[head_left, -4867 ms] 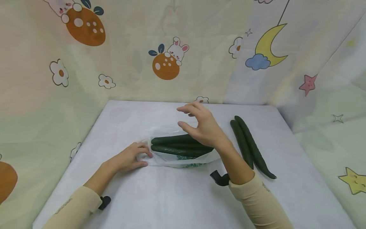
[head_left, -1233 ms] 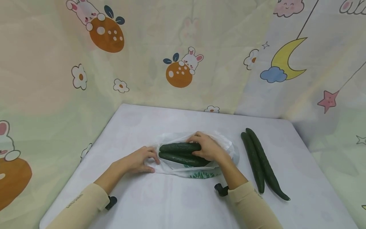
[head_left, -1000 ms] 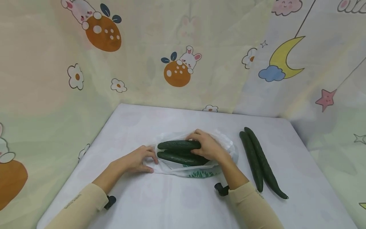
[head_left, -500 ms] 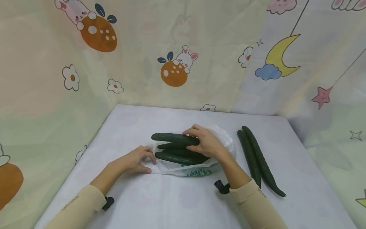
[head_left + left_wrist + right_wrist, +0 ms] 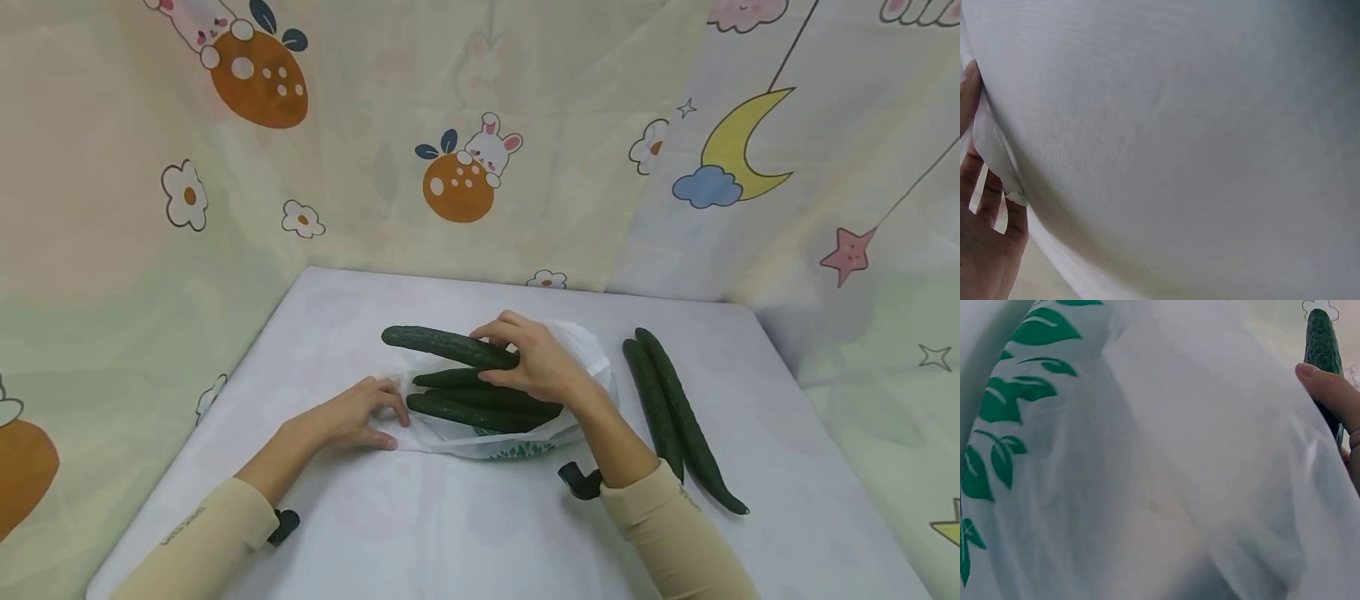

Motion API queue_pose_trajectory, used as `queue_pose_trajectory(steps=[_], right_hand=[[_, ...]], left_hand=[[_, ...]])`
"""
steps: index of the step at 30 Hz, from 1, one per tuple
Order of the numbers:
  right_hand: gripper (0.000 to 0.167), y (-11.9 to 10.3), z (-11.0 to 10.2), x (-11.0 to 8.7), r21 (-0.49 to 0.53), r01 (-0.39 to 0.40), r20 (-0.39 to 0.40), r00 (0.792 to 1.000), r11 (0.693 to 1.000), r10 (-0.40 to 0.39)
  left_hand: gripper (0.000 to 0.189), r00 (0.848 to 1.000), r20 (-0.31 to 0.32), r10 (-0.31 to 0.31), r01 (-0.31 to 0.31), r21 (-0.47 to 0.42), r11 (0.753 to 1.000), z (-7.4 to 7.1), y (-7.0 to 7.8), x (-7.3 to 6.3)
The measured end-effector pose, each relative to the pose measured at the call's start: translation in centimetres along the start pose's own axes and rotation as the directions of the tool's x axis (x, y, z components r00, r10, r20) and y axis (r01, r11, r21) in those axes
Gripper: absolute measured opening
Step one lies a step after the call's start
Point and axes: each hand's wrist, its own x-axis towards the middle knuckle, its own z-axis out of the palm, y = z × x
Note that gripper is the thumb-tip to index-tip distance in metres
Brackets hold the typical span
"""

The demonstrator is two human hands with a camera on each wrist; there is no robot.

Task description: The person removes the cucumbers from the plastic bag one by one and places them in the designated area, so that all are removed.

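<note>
My right hand [image 5: 536, 360] grips a dark green cucumber [image 5: 442, 343] near its right end, thumb below and fingers above, its left end tilted up over a white plastic bag [image 5: 457, 440]. The right wrist view shows my thumb against that cucumber [image 5: 1324, 347] beside the bag's green leaf print [image 5: 1044, 328]. Several more cucumbers [image 5: 480, 413] lie in the bag's open mouth, their right ends hidden inside. At the bag's left edge, my left hand [image 5: 352, 417] pinches the plastic; in the left wrist view, the bag's edge [image 5: 994, 150] runs between thumb and fingers.
Two cucumbers [image 5: 684, 412] lie side by side on the white table [image 5: 465, 533] to the right, partly behind my right forearm. A cartoon-printed cloth [image 5: 337, 125] hangs behind and along the sides of the table.
My right hand came down to the bag, took hold of one cucumber and lifted it up and leftward off the others. My left hand stays at the bag's left edge.
</note>
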Motion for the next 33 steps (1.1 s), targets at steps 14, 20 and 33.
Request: queue_pose_trajectory(steps=[14, 20, 33], right_hand=[[0.048, -2.3, -0.8, 2.1, 0.081, 0.027, -0.034, 0.999, 0.996, -0.024], [0.051, -3.0, -1.0, 2.5, 0.143, 0.027, -0.061, 0.998, 0.989, -0.019], [0.053, -4.6, -1.7, 3.0, 0.192, 0.028, -0.107, 0.994, 0.981, -0.007]], left_hand=[[0.027, 1.0, -0.012, -0.007, 0.007, -0.011, 1.0, -0.1, 0.0, -0.1], [0.027, 1.0, -0.011, -0.013, 0.013, -0.011, 1.0, 0.0, -0.1, -0.2], [0.028, 1.0, -0.024, -0.01, 0.01, -0.021, 1.0, 0.3, 0.1, -0.3]])
